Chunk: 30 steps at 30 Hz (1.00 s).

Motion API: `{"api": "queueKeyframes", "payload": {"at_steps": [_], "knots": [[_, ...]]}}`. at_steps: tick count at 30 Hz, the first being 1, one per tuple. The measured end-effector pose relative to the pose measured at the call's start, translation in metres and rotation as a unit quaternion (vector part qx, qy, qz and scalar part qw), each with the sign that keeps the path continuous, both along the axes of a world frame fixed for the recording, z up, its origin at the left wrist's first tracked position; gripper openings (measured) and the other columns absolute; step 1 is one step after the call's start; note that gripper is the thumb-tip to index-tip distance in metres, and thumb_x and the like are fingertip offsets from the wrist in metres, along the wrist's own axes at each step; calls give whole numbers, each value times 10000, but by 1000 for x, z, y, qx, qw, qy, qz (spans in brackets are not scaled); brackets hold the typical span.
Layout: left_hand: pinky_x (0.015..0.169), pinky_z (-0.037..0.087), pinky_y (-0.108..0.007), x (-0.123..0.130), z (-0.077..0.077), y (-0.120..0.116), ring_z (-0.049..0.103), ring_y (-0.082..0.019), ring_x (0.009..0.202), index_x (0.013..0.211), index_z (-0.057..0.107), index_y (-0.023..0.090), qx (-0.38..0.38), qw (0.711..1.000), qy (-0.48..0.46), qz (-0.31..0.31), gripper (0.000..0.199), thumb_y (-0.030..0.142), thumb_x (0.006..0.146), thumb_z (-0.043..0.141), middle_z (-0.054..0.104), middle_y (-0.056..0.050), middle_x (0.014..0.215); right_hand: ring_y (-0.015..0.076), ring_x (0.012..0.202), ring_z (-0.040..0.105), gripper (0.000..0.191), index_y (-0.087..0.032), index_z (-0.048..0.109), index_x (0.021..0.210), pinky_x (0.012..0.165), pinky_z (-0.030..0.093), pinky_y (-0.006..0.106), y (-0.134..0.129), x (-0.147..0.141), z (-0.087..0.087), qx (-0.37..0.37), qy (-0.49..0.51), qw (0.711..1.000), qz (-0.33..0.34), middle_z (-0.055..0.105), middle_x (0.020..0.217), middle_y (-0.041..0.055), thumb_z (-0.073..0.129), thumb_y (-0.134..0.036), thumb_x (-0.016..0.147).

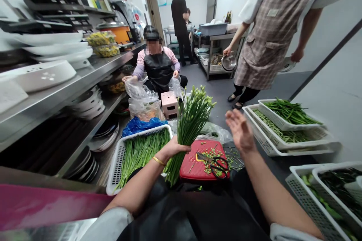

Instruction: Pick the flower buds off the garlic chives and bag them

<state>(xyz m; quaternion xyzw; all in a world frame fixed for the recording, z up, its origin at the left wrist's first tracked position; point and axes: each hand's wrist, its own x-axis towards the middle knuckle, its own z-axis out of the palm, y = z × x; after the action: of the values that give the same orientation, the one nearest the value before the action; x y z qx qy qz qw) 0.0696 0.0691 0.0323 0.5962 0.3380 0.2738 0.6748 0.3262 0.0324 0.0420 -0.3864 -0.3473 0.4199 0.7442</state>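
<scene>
My left hand (178, 146) is wrapped round a thick bunch of green flowering stems (192, 120), held upright with the pale buds at the top. To the right, my right hand (240, 130) is raised with its fingers apart and nothing in it. Below and between them lies a red board (186, 165), scattered with cut green bits (210, 156). Black-handled scissors (217, 166) rest on that board. Beside my left forearm, a white basket (115, 169) holds many long green stems (143, 154).
White baskets of green vegetables (254, 135) are stacked at the right, with more at the lower right (299, 192). Steel shelves with dishes (113, 67) run along the left. A seated person (158, 67) handles plastic bags near a pink stool (169, 99). Other people stand behind.
</scene>
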Motion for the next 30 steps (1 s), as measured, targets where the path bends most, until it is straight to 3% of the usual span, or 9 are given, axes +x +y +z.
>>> {"api": "queueKeyframes", "payload": {"at_steps": [2, 4, 6, 11, 14, 17, 22, 26, 30], "knots": [[516, 447, -250, 3, 0, -1, 541, -114, 487, 646, 582, 110, -5, 1000, 2, 1, 321, 248, 496, 830, 601, 6, 549, 318, 1242, 539, 877, -237, 589, 1193, 1117, 312, 530, -9, -15, -32, -76, -23, 993, 89, 626, 1252, 138, 732, -767, 509], [521, 451, -254, 8, -1, -6, 550, -120, 498, 695, 594, 110, -13, 1000, 11, -16, 339, 242, 496, 835, 610, 6, 567, 322, 1217, 554, 898, -238, 596, 1200, 1099, 334, 527, -12, -39, -46, -83, -54, 974, 202, 655, 1214, 137, 747, -764, 489], [527, 453, -258, 14, -1, -13, 559, -128, 508, 707, 596, 109, -19, 998, 27, -52, 349, 247, 501, 841, 614, -1, 571, 308, 1194, 567, 880, -248, 602, 1207, 1073, 375, 500, -6, -58, -40, -44, -63, 961, 265, 678, 1181, 109, 755, -745, 497], [535, 459, -264, 19, 2, -28, 561, -135, 527, 728, 573, 125, -31, 994, 39, -95, 383, 305, 529, 847, 612, 4, 589, 302, 1046, 634, 801, -215, 627, 1142, 913, 502, 462, 15, -67, 7, 29, -5, 933, 358, 719, 1007, 92, 784, -665, 499], [533, 448, -255, 16, 3, -36, 541, -123, 520, 715, 565, 131, -34, 992, 71, -102, 363, 310, 545, 831, 580, 24, 570, 254, 896, 664, 687, -215, 625, 1096, 816, 537, 419, 12, -61, 25, 64, 34, 940, 334, 705, 868, 50, 770, -612, 554], [541, 434, -243, 13, 6, -42, 532, -115, 535, 695, 565, 131, -28, 989, 100, -103, 328, 302, 555, 807, 569, 26, 573, 154, 698, 635, 501, -228, 604, 1040, 790, 539, 356, 4, -58, 37, 89, 73, 950, 290, 637, 713, -35, 786, -409, 610], [540, 419, -239, 7, 24, -43, 515, -112, 553, 673, 554, 131, -21, 985, 114, -131, 293, 304, 576, 769, 572, 19, 588, 76, 536, 538, 356, -224, 552, 863, 729, 532, 275, 1, -67, 48, 62, 190, 962, 184, 502, 556, -105, 780, -283, 596], [513, 406, -217, -5, 31, -37, 501, -95, 533, 735, 553, 138, -16, 987, 115, -111, 311, 280, 573, 778, 576, 37, 592, 78, 517, 520, 350, -223, 517, 796, 713, 537, 288, 16, -70, 42, 33, 204, 964, 165, 479, 543, -104, 787, -316, 594], [494, 419, -222, -20, 27, -20, 520, -103, 508, 728, 558, 134, -27, 984, 155, -80, 307, 263, 556, 777, 593, 30, 585, 173, 774, 649, 474, -245, 544, 941, 755, 549, 352, 36, -36, 14, 9, 106, 980, 170, 648, 781, -20, 739, -535, 622]]}}
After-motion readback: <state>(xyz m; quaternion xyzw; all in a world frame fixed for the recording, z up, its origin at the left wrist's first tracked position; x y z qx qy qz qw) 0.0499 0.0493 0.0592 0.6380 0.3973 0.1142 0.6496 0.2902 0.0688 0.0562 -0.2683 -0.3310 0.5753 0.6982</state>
